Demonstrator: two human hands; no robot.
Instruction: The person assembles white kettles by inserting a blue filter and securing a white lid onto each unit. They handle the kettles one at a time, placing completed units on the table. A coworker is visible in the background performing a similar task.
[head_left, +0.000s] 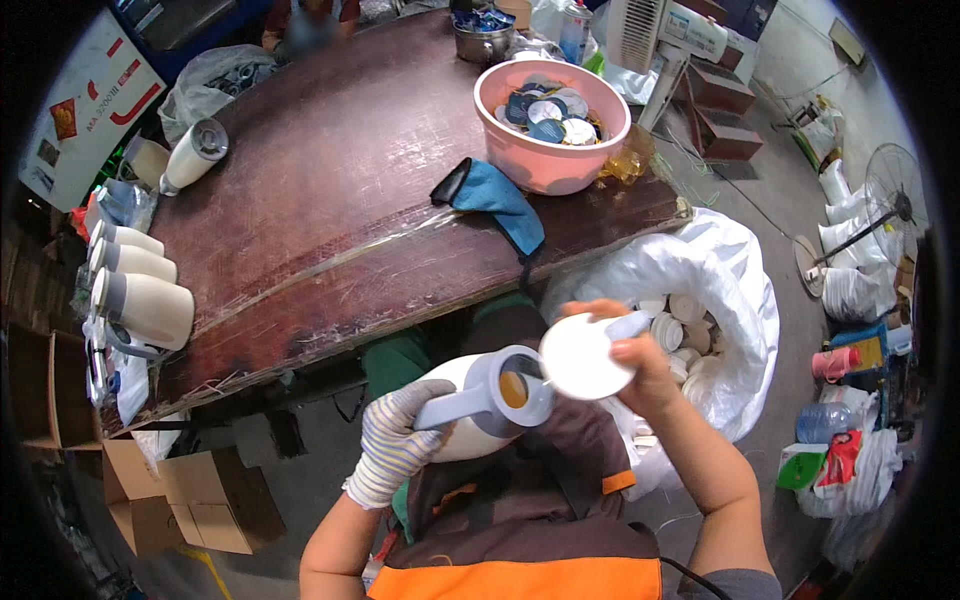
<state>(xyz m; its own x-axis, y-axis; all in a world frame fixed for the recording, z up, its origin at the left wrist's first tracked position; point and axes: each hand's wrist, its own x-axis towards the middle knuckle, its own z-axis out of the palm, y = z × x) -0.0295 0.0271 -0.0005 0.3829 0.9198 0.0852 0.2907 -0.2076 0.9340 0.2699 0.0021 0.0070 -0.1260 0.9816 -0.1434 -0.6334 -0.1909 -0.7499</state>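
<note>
Over our lap, our gloved left hand [395, 440] grips the white jug [470, 410] by its grey handle. Just right of the jug's mouth, our bare right hand [630, 350] pinches a white round lid [583, 357]; we judge it should meet the mouth squarely.

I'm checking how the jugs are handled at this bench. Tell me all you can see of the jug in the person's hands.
The jug is cream-white with a grey-blue collar, spout and handle, plastic by its look. It lies tilted across the lap, its open mouth toward the camera, showing an amber inside. The gloved left hand grips its handle. The bare right hand holds a round white lid right at the mouth.
</note>
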